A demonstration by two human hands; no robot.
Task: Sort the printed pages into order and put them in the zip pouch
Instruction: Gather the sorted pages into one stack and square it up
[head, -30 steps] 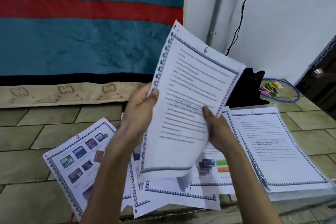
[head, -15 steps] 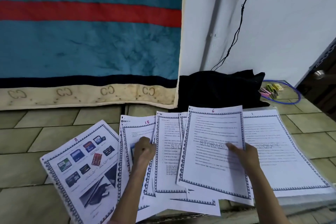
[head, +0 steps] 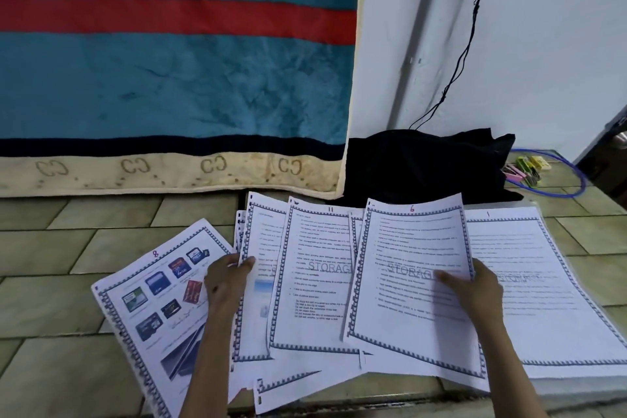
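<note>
Dim, bluish, even indoor lighting; source not visible. Soft shadow band runs down the white painted wall (head: 441, 44). Wide-angle bending at frame edges. Print on the white printed pages (head: 407, 265) blurred, mostly illegible.

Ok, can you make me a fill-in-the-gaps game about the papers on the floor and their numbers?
1. The right hand holds the page numbered ___.
2. The picture page on the far left is numbered ___.
3. The page on the far right is numbered ___.
4. The left hand grips a page's ___ edge.

Missing words: 6; 8; 1; left
</note>
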